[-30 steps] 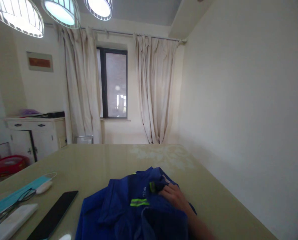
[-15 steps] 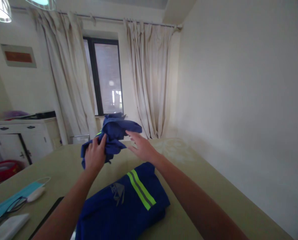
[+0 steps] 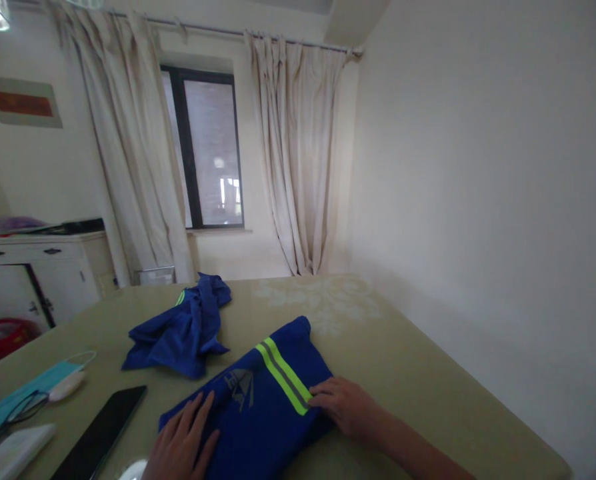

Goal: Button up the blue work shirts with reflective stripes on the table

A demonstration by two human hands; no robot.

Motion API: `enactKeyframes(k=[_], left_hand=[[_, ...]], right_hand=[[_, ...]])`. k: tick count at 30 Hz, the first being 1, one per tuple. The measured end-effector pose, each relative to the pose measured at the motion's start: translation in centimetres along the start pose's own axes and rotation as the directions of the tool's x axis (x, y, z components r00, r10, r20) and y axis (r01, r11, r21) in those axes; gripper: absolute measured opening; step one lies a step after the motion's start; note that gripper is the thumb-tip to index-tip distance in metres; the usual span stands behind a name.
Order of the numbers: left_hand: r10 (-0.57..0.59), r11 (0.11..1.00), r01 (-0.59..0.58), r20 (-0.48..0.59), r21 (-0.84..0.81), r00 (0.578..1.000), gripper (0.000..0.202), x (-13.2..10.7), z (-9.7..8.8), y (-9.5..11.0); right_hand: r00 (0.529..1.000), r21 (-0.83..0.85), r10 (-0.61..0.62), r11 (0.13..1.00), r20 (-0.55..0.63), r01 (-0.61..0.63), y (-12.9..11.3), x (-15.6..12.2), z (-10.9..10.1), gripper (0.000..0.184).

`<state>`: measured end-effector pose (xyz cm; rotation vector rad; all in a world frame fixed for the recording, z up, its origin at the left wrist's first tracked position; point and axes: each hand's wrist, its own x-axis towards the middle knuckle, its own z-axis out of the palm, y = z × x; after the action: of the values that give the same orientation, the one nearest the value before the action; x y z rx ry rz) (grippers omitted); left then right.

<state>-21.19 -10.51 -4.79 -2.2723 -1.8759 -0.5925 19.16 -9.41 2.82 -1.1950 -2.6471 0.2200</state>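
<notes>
A folded blue work garment [image 3: 258,427] with a yellow-and-grey reflective stripe and a grey printed logo lies on the table in front of me. My left hand [image 3: 183,437] rests flat on its left part, fingers spread. At the garment's right edge, my right hand [image 3: 341,403] has its fingers closed by the lower end of the stripe; the thumb is hidden. Farther back on the left lies a second blue garment [image 3: 181,330], crumpled, with a bit of yellow stripe showing. Neither hand touches it.
Left of the garments are a black phone [image 3: 103,427], a white box-like device [image 3: 18,450], a white mouse-shaped object [image 3: 68,387] with dark cables and a blue face mask [image 3: 33,393]. The table [image 3: 428,393] meets a wall on the right. A white cabinet [image 3: 63,280] stands back left.
Both hands have let go of the crumpled blue garment, which now lies on the table at the left. They have come down and back onto the folded one.
</notes>
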Motion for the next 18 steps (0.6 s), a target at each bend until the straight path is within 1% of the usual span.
enactKeyframes(k=[2, 3, 4, 5, 6, 7, 8, 9, 10, 11, 12, 13, 14, 15, 16, 17, 18], left_hand=[[0.068, 0.997, -0.067, 0.034, -0.035, 0.997, 0.065, -0.9, -0.5, 2.2], [0.116, 0.991, -0.112, 0.057, -0.068, 0.992, 0.064, -1.3, -0.8, 3.6], [0.163, 0.982, -0.154, 0.083, -0.112, 0.983, 0.061, -1.5, -1.2, 5.1], [0.2, 0.969, -0.18, 0.113, -0.171, 0.973, 0.058, -1.5, -1.6, 6.8], [0.223, 0.952, -0.182, 0.15, -0.248, 0.963, 0.056, -1.4, -2.1, 8.8], [0.211, 0.932, -0.141, 0.182, -0.335, 0.96, 0.057, -1.0, -2.7, 10.9], [0.203, 0.894, -0.091, 0.216, -0.438, 0.955, 0.061, -0.5, -3.3, 13.1], [0.216, 0.821, -0.047, 0.233, -0.569, 0.948, 0.068, 0.3, -4.1, 15.4], [0.209, 0.708, 0.003, 0.214, -0.706, 0.954, 0.07, 1.2, -4.8, 17.6], [0.2, 0.569, 0.038, 0.183, -0.822, 0.963, 0.072, 2.1, -5.5, 19.7], [0.193, 0.44, 0.049, 0.147, -0.897, 0.97, 0.076, 3.2, -6.1, 21.5], [0.175, 0.34, 0.049, 0.114, -0.939, 0.978, 0.08, 4.2, -6.5, 22.9], [0.136, 0.277, 0.042, 0.083, -0.96, 0.987, 0.079, 5.2, -6.6, 23.7], [0.091, 0.254, 0.029, 0.054, -0.967, 0.994, 0.076, 6.2, -6.6, 23.9], [0.037, 0.259, 0.021, 0.032, -0.966, 0.999, 0.07, 7.2, -6.5, 23.4], [-0.023, 0.291, 0.021, 0.015, -0.956, 1.0, 0.064, 8.2, -6.4, 22.2], [-0.071, 0.323, 0.033, 0.01, -0.946, 0.997, 0.062, 9.1, -6.3, 20.4]], right_hand=[[0.995, -0.093, 0.049, 0.994, -0.084, -0.057, 0.9, -0.5, -2.0, 0.031], [0.982, -0.154, 0.077, 0.983, -0.172, -0.104, 1.3, -0.6, -3.4, 0.03], [0.95, -0.213, 0.097, 0.963, -0.296, -0.165, 1.6, -0.5, -4.8, 0.029], [0.9, -0.258, 0.091, 0.941, -0.427, -0.218, 1.6, -0.3, -6.3, 0.03], [0.839, -0.288, 0.058, 0.925, -0.541, -0.25, 1.3, 0.1, -7.7, 0.031], [0.787, -0.31, 0.009, 0.917, -0.617, -0.253, 0.7, 0.7, -8.9, 0.033], [0.748, -0.326, -0.049, 0.917, -0.662, -0.229, -0.2, 1.5, -10.0, 0.034], [0.74, -0.336, -0.096, 0.924, -0.666, -0.182, -1.4, 2.5, -10.8, 0.034], [0.746, -0.34, -0.136, 0.932, -0.652, -0.128, -2.8, 3.5, -11.4, 0.032], [0.755, -0.329, -0.163, 0.942, -0.635, -0.073, -4.2, 4.6, -11.8, 0.029], [0.771, -0.318, -0.207, 0.948, -0.602, 0.006, -5.5, 5.5, -12.0, 0.028], [0.789, -0.308, -0.257, 0.947, -0.558, 0.091, -6.5, 6.3, -12.2, 0.027], [0.8, -0.278, -0.29, 0.947, -0.525, 0.161, -7.1, 6.8, -12.3, 0.026], [0.807, -0.23, -0.307, 0.949, -0.504, 0.217, -7.3, 7.1, -12.3, 0.025], [0.811, -0.165, -0.296, 0.955, -0.505, 0.246, -7.2, 6.9, -12.3, 0.024], [0.812, -0.087, -0.251, 0.966, -0.526, 0.242, -6.6, 6.5, -12.3, 0.024], [0.812, -0.002, -0.172, 0.979, -0.557, 0.206, -5.6, 5.8, -12.2, 0.025]])
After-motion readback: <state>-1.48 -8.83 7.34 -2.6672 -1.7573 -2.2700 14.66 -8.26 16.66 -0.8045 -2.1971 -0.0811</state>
